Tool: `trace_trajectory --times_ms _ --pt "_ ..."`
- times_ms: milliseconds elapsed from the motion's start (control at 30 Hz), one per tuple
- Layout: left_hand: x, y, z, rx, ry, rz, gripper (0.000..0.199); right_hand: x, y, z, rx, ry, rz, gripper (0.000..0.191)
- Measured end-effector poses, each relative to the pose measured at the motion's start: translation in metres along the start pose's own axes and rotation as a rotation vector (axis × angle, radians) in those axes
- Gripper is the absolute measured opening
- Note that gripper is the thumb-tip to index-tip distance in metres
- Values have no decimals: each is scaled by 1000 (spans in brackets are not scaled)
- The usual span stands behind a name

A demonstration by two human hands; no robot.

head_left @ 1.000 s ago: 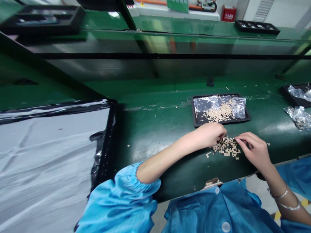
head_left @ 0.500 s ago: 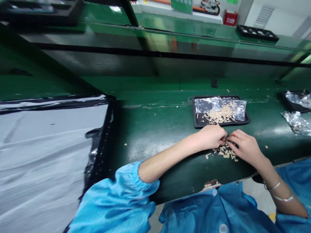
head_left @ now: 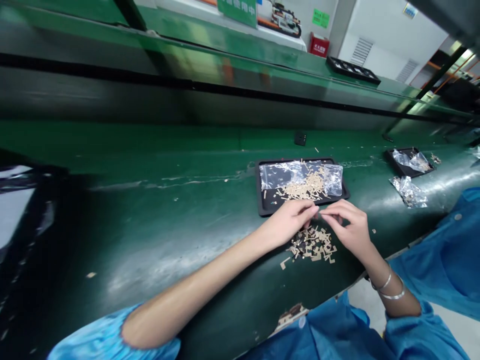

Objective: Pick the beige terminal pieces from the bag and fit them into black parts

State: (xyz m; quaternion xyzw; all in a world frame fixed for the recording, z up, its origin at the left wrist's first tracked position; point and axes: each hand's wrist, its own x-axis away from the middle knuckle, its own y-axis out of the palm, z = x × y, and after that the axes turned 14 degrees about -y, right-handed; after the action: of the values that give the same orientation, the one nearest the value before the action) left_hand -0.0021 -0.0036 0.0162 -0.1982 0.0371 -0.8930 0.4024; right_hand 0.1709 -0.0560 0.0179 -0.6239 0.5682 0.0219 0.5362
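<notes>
We see the left hand (head_left: 292,220) and right hand (head_left: 351,226), fingertips drawn narrow—whether on a piece, we cannot tell—between the beige-piece pile (head_left: 317,246) and black tray (head_left: 267,206); a slipped pinch could misplace one.

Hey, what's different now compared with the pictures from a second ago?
The left hand and right hand have shifted forward from the pile of small pieces toward the near edge of the black tray, and closer together. Whether they hold a piece is too small to tell. The camera view swung right. The pile and tray stayed in place.
</notes>
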Motion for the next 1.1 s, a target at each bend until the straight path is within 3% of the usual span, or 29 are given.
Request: trace_trajectory --times_ms 100,200,300,400,533,600,833,933,1100 --pt "-5 0 -7 427 -93 -183 31 -15 7 2 -14 -80 13 13" --pt "-8 -2 -11 662 -93 -192 25 -28 13 9 5 -150 10 16" --pt "-10 -4 -12 742 -34 -143 20 -37 18 17 -18 -164 17 21" --pt "-10 -3 -13 702 47 -53 18 -36 23 22 -95 -105 19 23" --pt "-8 0 -14 559 136 115 18 -27 27 23 -181 135 46 15" --pt "-6 2 -14 507 154 202 18 -24 29 22 -164 190 67 11" --pt "-6 5 -16 256 129 345 16 -24 32 22 -57 173 92 10" --pt "-6 7 -17 321 158 390 15 -24 33 23 -63 141 70 9" --pt "-7 8 -20 394 150 402 17 -23 34 23 29 -37 110 8"
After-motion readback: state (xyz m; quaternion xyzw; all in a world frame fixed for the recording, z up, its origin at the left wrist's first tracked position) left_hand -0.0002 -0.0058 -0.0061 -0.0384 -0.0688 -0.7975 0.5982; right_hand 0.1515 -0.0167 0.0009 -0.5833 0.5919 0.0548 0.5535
